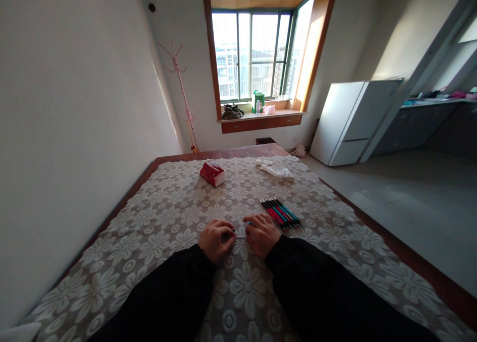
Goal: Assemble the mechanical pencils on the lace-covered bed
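My left hand (217, 240) is closed in a pinch over the tablecloth, thumb and fingertips together. A small dark bit shows at its fingertips, too small to name. Facing it, my right hand (261, 234) is also closed, its fingers curled down. A thin pale rod (240, 237) spans the short gap between the two hands, with an end at each set of fingertips; the rest of it is hidden. Just beyond my right hand lies a row of several pens (281, 213), side by side, with black, red and teal barrels and their tips pointing away from me.
A lace-patterned tablecloth (167, 218) covers the wooden table. Toward its far end are a red tissue packet (212, 174) and a crumpled white plastic bag (276, 171). A wall runs along the left; a white fridge (350, 118) stands beyond the table at right.
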### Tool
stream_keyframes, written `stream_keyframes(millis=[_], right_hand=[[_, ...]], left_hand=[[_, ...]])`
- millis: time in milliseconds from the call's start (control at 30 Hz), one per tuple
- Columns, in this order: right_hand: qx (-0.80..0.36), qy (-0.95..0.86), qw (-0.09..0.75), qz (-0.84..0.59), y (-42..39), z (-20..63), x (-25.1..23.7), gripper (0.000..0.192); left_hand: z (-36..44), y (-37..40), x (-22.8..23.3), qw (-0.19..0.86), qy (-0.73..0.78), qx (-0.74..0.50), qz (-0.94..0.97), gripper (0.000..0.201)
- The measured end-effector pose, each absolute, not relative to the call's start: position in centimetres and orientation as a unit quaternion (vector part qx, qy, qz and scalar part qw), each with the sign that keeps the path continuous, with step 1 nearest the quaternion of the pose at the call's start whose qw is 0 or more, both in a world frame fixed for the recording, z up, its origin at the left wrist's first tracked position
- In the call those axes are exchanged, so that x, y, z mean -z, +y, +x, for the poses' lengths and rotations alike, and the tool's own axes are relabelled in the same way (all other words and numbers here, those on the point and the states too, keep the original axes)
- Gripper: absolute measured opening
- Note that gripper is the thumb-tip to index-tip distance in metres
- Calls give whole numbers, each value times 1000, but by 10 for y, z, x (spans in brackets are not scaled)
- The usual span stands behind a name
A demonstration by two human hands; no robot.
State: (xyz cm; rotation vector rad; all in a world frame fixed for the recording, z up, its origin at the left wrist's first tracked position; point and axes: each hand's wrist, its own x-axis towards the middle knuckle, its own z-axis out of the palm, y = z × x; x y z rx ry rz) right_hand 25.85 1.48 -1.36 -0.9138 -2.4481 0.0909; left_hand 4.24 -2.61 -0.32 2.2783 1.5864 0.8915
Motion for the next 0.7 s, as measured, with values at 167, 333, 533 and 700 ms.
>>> stream_keyframes(millis=[167, 333, 533, 700], right_hand=[[-29, -904, 258, -340, 15, 259, 14, 11], [-23, -901, 267, -340, 16, 259, 16, 12], [-31, -906, 267, -328, 17, 259, 20, 10], [-32, -906, 269, -325, 20, 259, 23, 10]], left_hand=[[41, -25, 4, 114, 541, -300, 777, 11], [42, -26, 2, 119, 547, -298, 773, 11], [43, -27, 2, 115, 546, -304, 772, 11], [42, -25, 6, 108, 542, -304, 776, 10]])
